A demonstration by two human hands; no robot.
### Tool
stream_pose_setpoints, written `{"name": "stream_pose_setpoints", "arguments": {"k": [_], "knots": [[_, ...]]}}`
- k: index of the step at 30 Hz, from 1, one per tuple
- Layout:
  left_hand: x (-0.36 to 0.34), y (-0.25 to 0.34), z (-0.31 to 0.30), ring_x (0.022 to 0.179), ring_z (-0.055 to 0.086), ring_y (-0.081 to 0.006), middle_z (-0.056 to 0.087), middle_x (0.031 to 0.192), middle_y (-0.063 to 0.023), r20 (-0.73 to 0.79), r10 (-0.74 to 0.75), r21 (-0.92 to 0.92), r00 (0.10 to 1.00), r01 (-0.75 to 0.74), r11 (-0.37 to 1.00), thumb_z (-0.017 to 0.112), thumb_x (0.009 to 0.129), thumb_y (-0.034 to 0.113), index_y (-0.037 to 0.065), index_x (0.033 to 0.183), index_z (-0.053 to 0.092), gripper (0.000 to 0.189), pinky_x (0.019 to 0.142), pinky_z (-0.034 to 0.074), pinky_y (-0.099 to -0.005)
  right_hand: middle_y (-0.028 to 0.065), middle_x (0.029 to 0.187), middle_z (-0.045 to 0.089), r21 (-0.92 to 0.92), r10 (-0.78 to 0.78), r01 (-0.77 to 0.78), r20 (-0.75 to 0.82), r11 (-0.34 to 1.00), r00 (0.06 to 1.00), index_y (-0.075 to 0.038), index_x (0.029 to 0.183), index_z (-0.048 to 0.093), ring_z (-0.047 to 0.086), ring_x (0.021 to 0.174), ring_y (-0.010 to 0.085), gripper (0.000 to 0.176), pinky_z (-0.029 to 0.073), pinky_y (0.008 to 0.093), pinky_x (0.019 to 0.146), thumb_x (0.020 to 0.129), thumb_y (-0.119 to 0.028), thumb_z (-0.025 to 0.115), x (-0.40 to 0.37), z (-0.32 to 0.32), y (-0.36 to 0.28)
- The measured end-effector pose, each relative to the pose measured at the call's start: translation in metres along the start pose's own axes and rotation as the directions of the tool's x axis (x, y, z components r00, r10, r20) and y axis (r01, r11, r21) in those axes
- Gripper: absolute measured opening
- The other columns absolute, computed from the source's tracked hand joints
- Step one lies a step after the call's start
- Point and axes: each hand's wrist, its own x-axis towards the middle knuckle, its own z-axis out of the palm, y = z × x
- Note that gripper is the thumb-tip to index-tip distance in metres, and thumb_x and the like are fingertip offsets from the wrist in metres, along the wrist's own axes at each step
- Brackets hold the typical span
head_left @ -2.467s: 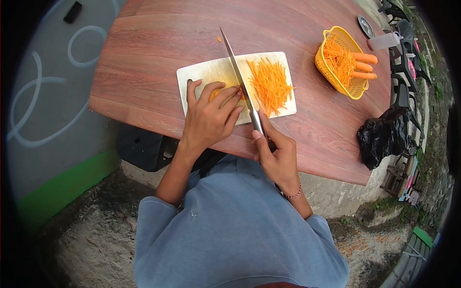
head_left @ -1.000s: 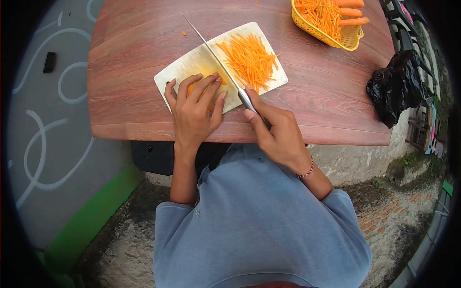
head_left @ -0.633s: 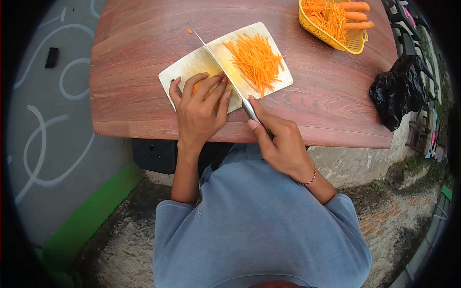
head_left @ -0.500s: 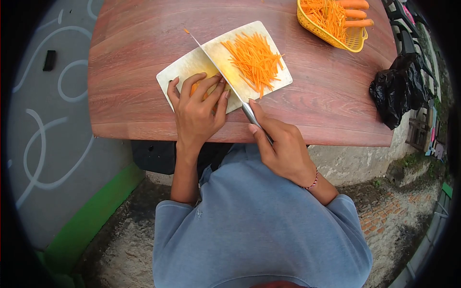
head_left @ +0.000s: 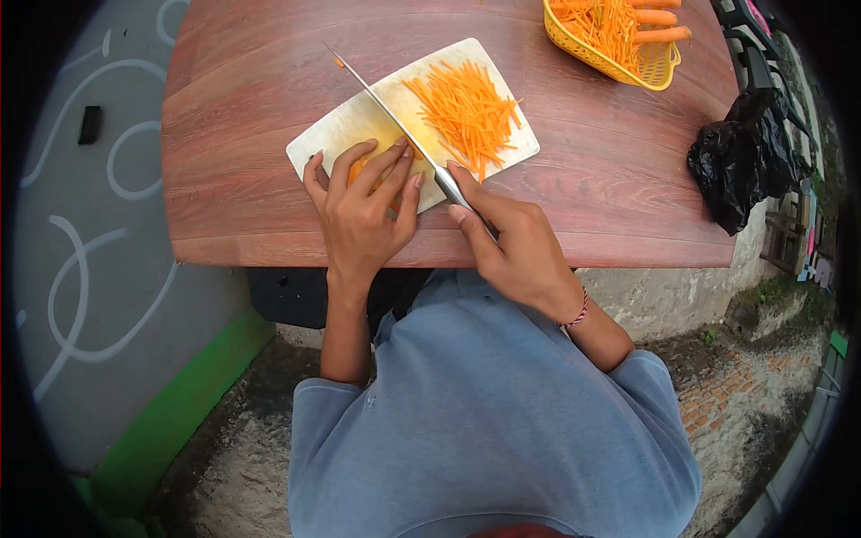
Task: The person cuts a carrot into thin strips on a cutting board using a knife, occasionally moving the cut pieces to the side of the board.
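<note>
My left hand (head_left: 363, 211) presses down with bent fingers on a carrot piece (head_left: 358, 168), mostly hidden beneath them, on a white cutting board (head_left: 325, 136). My right hand (head_left: 520, 247) is wrapped round the metal handle of a long knife (head_left: 447, 183). The blade runs up and left across the board, close beside my left fingertips, with its tip past the far edge. A small orange bit clings near the tip. Thin carrot strips (head_left: 471, 117) lie heaped on the board's right half, to the right of the blade.
The board rests near the front edge of a reddish wooden table (head_left: 238, 170). At the far right stands a yellow basket (head_left: 662, 77) of shredded carrot and whole carrots (head_left: 662, 35). A black plastic bag (head_left: 740, 161) sits at the right edge, near dark chairs (head_left: 760, 67).
The knife and my right hand have moved a little up and left over the board. My left hand stays on the carrot piece, its fingers barely shifted. The whole view has shifted slightly.
</note>
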Motion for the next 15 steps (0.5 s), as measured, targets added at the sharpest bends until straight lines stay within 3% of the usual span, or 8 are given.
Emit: {"name": "stream_pose_setpoints", "arguments": {"k": [5,11,15], "knots": [[0.0,0.001,-0.001,0.123,0.065,-0.0224,0.078,0.123,0.0052,0.012,-0.009,0.028,1.0,0.008,1.0,0.082,0.09,0.023,0.016,0.116,0.084,0.028,0.118,0.03,-0.0527,0.0307,0.1,0.072,0.012,0.206,-0.206,0.023,0.978,0.978,0.005,0.148,0.058,0.073,0.088,0.0452,0.048,0.056,0.0468,0.08,0.104,-0.012,0.065,0.004,-0.02,-0.008],[0.0,0.004,-0.005,0.124,0.065,-0.0232,0.077,0.126,0.0049,0.034,-0.027,0.024,0.999,0.026,0.999,0.082,0.089,0.023,0.016,0.117,0.084,0.03,0.119,0.029,-0.054,0.0326,0.105,0.072,0.132,0.214,-0.223,0.078,0.966,0.974,0.004,0.148,0.059,0.075,0.096,0.0441,0.048,0.057,0.0438,0.085,0.104,-0.012,0.065,-0.005,-0.013,-0.009],[-0.001,0.002,-0.002,0.124,0.065,-0.0235,0.076,0.126,0.0046,0.014,-0.008,0.013,1.0,0.008,1.0,0.082,0.088,0.023,0.014,0.114,0.084,0.027,0.119,0.029,-0.0549,0.033,0.108,0.072,0.111,0.245,-0.259,0.125,0.96,0.961,0.004,0.148,0.06,0.075,0.098,0.0433,0.047,0.057,0.0433,0.087,0.104,-0.013,0.066,-0.006,-0.012,-0.013]]}}
